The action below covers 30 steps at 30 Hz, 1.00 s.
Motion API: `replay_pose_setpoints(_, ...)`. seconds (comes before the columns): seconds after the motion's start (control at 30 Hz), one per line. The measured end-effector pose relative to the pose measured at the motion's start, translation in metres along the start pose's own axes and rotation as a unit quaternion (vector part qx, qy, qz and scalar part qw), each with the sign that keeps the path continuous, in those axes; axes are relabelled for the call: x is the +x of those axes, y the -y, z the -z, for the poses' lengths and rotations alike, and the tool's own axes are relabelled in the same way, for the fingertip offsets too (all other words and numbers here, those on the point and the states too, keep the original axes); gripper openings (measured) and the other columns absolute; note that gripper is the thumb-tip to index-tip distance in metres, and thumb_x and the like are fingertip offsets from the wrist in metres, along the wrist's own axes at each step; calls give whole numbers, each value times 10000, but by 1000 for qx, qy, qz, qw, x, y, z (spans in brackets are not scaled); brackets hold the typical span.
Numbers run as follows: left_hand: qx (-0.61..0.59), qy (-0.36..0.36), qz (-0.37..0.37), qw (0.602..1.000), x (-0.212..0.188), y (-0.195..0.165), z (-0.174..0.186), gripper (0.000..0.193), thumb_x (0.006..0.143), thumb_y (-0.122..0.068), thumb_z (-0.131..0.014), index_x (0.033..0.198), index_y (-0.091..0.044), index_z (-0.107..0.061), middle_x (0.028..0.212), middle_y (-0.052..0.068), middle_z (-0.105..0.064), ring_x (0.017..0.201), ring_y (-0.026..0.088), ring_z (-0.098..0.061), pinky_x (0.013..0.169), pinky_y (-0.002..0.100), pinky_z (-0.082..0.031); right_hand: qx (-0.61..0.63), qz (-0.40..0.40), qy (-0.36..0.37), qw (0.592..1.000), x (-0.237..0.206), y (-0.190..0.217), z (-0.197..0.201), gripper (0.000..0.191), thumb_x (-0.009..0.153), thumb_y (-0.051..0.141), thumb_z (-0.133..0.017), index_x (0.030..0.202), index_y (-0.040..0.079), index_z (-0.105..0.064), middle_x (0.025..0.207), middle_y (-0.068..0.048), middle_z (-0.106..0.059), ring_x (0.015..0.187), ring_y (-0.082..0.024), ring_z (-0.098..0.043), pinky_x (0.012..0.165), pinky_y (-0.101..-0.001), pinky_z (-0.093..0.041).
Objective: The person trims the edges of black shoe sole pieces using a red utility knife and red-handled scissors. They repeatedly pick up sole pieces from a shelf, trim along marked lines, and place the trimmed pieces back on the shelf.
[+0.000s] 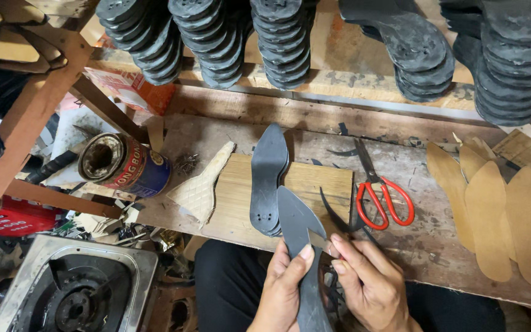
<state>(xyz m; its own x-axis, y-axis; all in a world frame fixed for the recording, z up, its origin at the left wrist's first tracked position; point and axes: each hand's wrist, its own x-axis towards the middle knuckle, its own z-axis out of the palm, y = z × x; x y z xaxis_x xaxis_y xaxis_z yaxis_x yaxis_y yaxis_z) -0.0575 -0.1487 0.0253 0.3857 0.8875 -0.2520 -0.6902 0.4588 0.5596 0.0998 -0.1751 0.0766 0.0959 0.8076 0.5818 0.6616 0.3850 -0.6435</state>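
Even, soft daylight-like illumination over the desk (437, 246); shadows are faint and short. Dim zones lie left of the hands and between them, at the lower edge. Slight sheen on the black soles (511, 55) above the hands. Focus is sharp centrally; wide-angle bending curves the outer edges.

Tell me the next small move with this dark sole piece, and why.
Probably keep paring along the right edge of the dark sole piece: the left hand grips it, the right hand pinches a small blade at that edge, and a thin curled strip already hangs off there, so the trim looks unfinished.
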Motion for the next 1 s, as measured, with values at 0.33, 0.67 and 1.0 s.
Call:
replay_pose_setpoints(0.33,123,88,41,988,-27,-32,-63,535,895,-61,-665,1409,-64,-516,1197,29,-653,1084,103,-603,953,259,-479,-55,-241,-37,968,59,-47,13,139,1062,105,-629,1051,-17,-693,938,-107,-769,771,-299,-662,752,-360,-550)
replay_pose_setpoints(0.67,424,-113,-166,883,97,-110,2,416,868,-189,-719,1206,14,-586,1085,100,-719,972,160,-657,880,298,-521,-263,-112,-31,958,29,-94,17,295,983,248,-675,1249,143,-749,943,-138,-684,817,-361,-666,699,-442,-517)
replay_pose_setpoints(1.0,798,-195,-207,531,135,-132,-22,680,756,-399,-813,1282,-28,-596,1187,259,-607,1046,451,-620,822,510,-518,-326,-63,-61,941,24,-94,8,339,912,235,-717,1243,168,-729,911,-96,-668,824,-319,-667,705,-438,-523)
